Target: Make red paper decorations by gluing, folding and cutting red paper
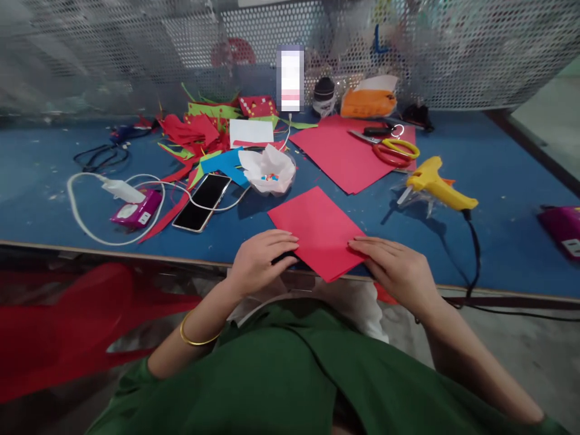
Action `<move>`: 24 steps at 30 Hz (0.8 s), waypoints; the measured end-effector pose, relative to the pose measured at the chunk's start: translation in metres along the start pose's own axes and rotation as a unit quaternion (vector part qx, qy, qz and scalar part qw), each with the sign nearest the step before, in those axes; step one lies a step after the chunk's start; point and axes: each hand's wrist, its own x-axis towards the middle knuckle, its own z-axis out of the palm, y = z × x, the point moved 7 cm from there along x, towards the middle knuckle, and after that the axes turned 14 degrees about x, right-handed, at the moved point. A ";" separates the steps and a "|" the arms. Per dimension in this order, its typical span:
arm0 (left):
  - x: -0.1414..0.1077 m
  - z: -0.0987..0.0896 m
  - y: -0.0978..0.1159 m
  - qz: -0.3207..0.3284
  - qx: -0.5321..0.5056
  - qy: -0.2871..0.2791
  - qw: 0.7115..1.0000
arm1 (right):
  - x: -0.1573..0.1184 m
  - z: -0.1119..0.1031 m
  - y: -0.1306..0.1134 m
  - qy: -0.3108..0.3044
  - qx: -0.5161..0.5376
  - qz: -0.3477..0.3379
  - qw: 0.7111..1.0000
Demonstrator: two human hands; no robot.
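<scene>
Green clothing (254, 374) is seen nearest, with a gold bangle (194, 344) worn on the left forearm. Beyond it, a red paper (319, 229) is laid cornerwise at the near side of the blue desk (502, 199), its near corner reaching the desk's edge. Its near left side is touched by the left hand (260, 263); the fingers are pressed together, the thumb held apart from them. Its right corner is covered by the fingertips of the right hand (399, 263), whose fingers are also laid close together. Whether the paper is pinched by either hand cannot be told.

Farther right, larger red sheets (339, 157) are overlaid by scissors (379, 144), and a yellow glue gun (441, 187) is placed right of them. Just beyond the paper, small coloured bits (270, 177) are held in a white bowl (267, 162). To the left, a phone (203, 198) is crossed by a white cable (231, 209). Far left of the bowl, red and green scraps (194, 133) are heaped.
</scene>
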 end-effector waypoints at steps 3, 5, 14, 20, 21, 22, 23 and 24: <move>0.003 0.001 -0.003 -0.025 0.000 0.011 1.000 | -0.004 -0.006 0.013 0.024 0.048 0.085 0.995; 0.005 0.001 -0.004 -0.047 -0.009 0.016 0.999 | -0.007 -0.009 0.021 0.046 0.089 0.139 0.985; 0.010 0.002 -0.012 -0.114 -0.023 -0.029 0.993 | -0.011 -0.011 0.038 0.106 0.137 0.243 0.955; 0.014 0.003 -0.014 -0.117 -0.020 -0.054 0.991 | -0.012 -0.013 0.032 0.116 0.134 0.243 0.954; 0.014 0.004 -0.013 -0.115 -0.019 -0.058 0.991 | -0.013 -0.013 0.032 0.121 0.130 0.246 0.953; 0.015 0.004 -0.013 -0.112 -0.018 -0.059 0.992 | -0.013 -0.013 0.032 0.125 0.126 0.248 0.952; 0.015 0.004 -0.013 -0.108 -0.016 -0.058 0.992 | -0.013 -0.013 0.031 0.128 0.123 0.249 0.952; 0.015 0.003 -0.013 -0.103 -0.014 -0.055 0.993 | -0.013 -0.013 0.030 0.129 0.121 0.248 0.952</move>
